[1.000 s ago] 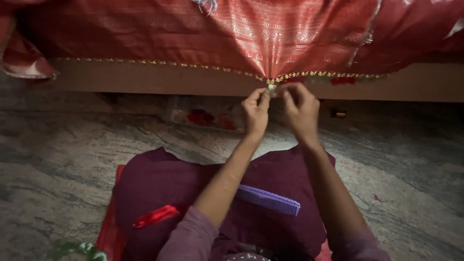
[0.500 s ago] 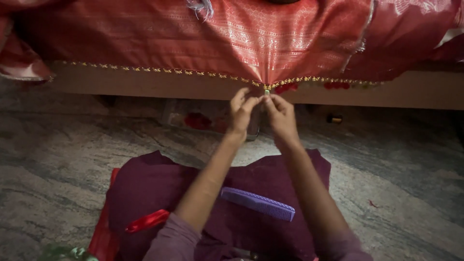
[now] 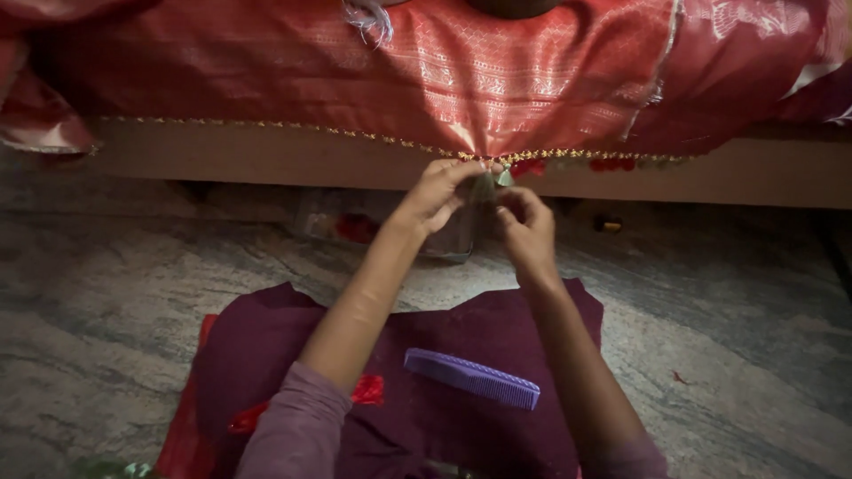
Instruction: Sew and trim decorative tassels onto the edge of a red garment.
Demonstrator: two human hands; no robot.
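With hands [image 3: 484, 200] pinching hem tassel [image 3: 493, 180], comb [image 3: 471, 377] nearby.

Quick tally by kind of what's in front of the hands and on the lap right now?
Red fabric with gold beaded border: 1
Small tassel on that border, pinched between left hand and right hand: 1
Purple comb: 1
Maroon cloth on the lap: 1
Red pieces on that cloth: 2
Total: 6
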